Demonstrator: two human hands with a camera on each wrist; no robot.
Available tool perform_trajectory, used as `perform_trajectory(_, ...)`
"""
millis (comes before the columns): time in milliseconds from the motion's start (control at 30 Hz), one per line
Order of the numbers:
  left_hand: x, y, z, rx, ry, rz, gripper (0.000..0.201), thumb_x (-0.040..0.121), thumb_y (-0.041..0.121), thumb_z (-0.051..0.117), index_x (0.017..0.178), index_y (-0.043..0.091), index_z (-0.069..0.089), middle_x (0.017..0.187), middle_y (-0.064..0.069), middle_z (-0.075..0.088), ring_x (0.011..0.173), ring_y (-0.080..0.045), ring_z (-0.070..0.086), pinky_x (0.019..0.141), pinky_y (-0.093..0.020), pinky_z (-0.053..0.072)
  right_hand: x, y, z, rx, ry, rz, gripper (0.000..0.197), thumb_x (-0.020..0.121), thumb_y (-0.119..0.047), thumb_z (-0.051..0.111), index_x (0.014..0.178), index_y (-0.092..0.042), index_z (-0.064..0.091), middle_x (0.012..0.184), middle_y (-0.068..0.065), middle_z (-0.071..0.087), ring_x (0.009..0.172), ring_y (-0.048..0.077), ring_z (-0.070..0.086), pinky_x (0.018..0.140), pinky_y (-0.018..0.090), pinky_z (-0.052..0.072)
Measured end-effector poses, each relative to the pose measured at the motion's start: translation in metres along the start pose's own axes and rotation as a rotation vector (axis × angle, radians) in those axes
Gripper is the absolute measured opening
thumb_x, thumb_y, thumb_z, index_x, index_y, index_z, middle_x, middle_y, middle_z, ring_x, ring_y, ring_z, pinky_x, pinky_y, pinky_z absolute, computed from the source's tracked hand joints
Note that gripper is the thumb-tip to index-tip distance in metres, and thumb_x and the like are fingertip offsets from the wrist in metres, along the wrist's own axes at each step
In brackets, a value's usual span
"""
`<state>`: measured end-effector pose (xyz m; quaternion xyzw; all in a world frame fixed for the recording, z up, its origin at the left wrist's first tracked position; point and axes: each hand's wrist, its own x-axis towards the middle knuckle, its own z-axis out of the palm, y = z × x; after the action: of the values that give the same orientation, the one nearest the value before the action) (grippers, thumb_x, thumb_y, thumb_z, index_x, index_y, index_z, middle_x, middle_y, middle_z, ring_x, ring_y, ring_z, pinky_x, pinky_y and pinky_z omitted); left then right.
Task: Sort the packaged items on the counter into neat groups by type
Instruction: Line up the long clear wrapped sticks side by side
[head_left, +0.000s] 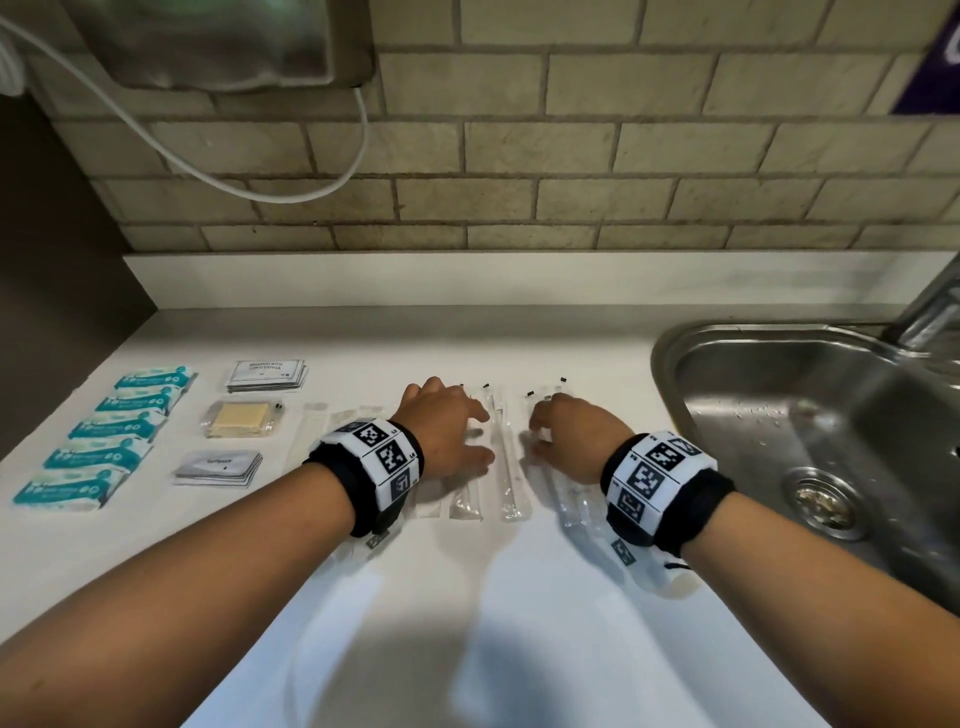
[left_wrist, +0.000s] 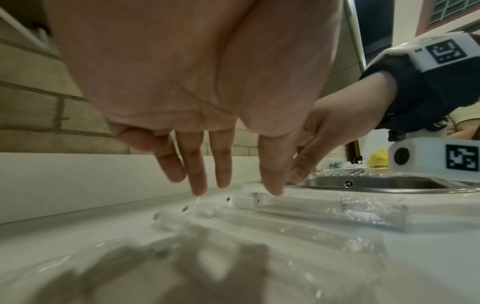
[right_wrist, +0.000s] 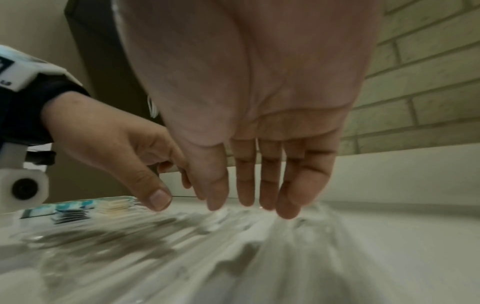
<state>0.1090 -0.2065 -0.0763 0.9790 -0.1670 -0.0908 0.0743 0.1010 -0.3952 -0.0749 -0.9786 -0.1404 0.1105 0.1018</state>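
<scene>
Several long clear-wrapped packets (head_left: 505, 457) lie side by side on the white counter (head_left: 467, 597) in the middle. My left hand (head_left: 457, 431) hovers over them with straight fingers (left_wrist: 200, 185) pointing down, tips at the packets (left_wrist: 285, 211). My right hand (head_left: 556, 431) reaches over the rightmost packets (head_left: 571, 499), fingers (right_wrist: 288, 205) straight and touching the wrapping (right_wrist: 233, 236). Neither hand holds anything. At the left sit a column of teal packets (head_left: 111, 426), a stack of shampoo sachets (head_left: 267, 375), a yellow soap packet (head_left: 241, 422) and a stack of toothpaste sachets (head_left: 221, 467).
A steel sink (head_left: 810, 415) with a tap (head_left: 935, 306) lies at the right, close to my right wrist. A brick wall (head_left: 519, 156) rises behind the counter. A white cable (head_left: 208, 161) hangs at the upper left.
</scene>
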Motion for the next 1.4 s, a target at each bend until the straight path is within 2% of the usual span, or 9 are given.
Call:
perform_trajectory(167,0.014,0.038,0.001,-0.054,0.055,0.103,0.032,0.091,0.043,0.056,0.120,0.033,0.062,0.124,0.006,0.059,0.116,-0.018,0.039,0.098,-0.036,0.026,-0.012,0.024,-0.006,-0.001,-0.022,0.163,0.023,0.091,-0.023,0.053,0.111,-0.012,0.058,0.111,0.008,0.064,0.098,0.025,0.062,0.081,0.032,0.052)
perform_trajectory(400,0.029,0.062,0.027,0.186,-0.084,0.138,0.056,0.085,0.064,0.051,0.125,0.026,0.059,0.129,0.001,0.058,0.115,-0.026,0.041,0.093,-0.042,0.029,-0.017,0.032,0.006,0.030,-0.101,0.207,0.025,0.089,-0.025,0.057,0.108,-0.010,0.063,0.108,0.010,0.065,0.094,0.025,0.064,0.074,0.029,0.049)
perform_trajectory(600,0.033,0.062,0.030,0.188,-0.052,0.132,0.063,0.079,0.067,0.056,0.130,0.029,0.057,0.129,0.005,0.057,0.115,-0.024,0.039,0.093,-0.040,0.026,-0.013,0.031,0.003,0.014,-0.107,0.234,0.030,0.083,-0.039,0.065,0.074,-0.013,0.054,0.069,0.000,0.055,0.071,0.020,0.059,0.060,0.026,0.046)
perform_trajectory(767,0.038,0.061,0.025,0.183,-0.058,0.103,0.065,0.078,0.067,0.059,0.131,0.029,0.056,0.131,0.006,0.057,0.117,-0.023,0.038,0.093,-0.040,0.025,-0.011,0.024,-0.002,-0.029,-0.119,0.272,0.026,0.069,-0.023,0.079,0.073,-0.012,0.056,0.073,0.002,0.059,0.069,0.018,0.062,0.063,0.027,0.054)
perform_trajectory(867,0.041,0.059,0.022,0.188,-0.052,0.091,0.065,0.078,0.066,0.060,0.131,0.028,0.057,0.131,0.006,0.058,0.117,-0.023,0.038,0.093,-0.040,0.026,-0.011,0.023,-0.001,-0.030,-0.106,0.290,0.026,0.071,-0.021,0.079,0.082,-0.010,0.059,0.074,0.002,0.057,0.072,0.019,0.062,0.061,0.025,0.051)
perform_trajectory(967,0.041,0.056,0.021,0.186,-0.041,0.084,0.065,0.077,0.066,0.060,0.130,0.029,0.057,0.130,0.007,0.058,0.115,-0.021,0.039,0.092,-0.038,0.026,-0.010,0.025,-0.001,0.015,-0.077,0.290,0.026,0.071,-0.019,0.077,0.072,-0.012,0.052,0.073,0.001,0.057,0.065,0.017,0.058,0.053,0.023,0.046)
perform_trajectory(1100,0.041,0.061,0.017,-0.024,0.107,0.070,0.051,0.091,0.050,0.055,0.135,0.025,0.053,0.135,0.001,0.055,0.122,-0.021,0.042,0.100,-0.037,0.030,-0.009,0.029,-0.006,0.131,0.001,0.250,0.017,0.082,-0.022,0.067,0.080,-0.009,0.055,0.075,0.003,0.056,0.069,0.021,0.058,0.050,0.023,0.038)
perform_trajectory(1267,0.054,0.066,0.005,-0.493,0.209,-0.030,0.052,0.100,0.032,0.047,0.146,0.013,0.032,0.134,-0.010,0.057,0.114,-0.028,0.059,0.098,-0.033,0.043,-0.006,0.039,-0.023,0.349,0.207,0.203,0.012,0.079,-0.015,0.062,0.086,-0.005,0.063,0.081,0.006,0.064,0.074,0.022,0.059,0.056,0.024,0.043)
perform_trajectory(1400,0.058,0.076,-0.003,-0.744,0.247,-0.020,0.063,0.098,0.024,0.054,0.149,0.013,0.019,0.101,-0.005,0.072,0.093,-0.023,0.068,0.085,-0.033,0.051,-0.007,0.042,-0.033,0.483,0.246,0.122,0.014,0.082,-0.011,0.059,0.095,-0.008,0.066,0.088,0.007,0.069,0.072,0.021,0.065,0.068,0.028,0.054)
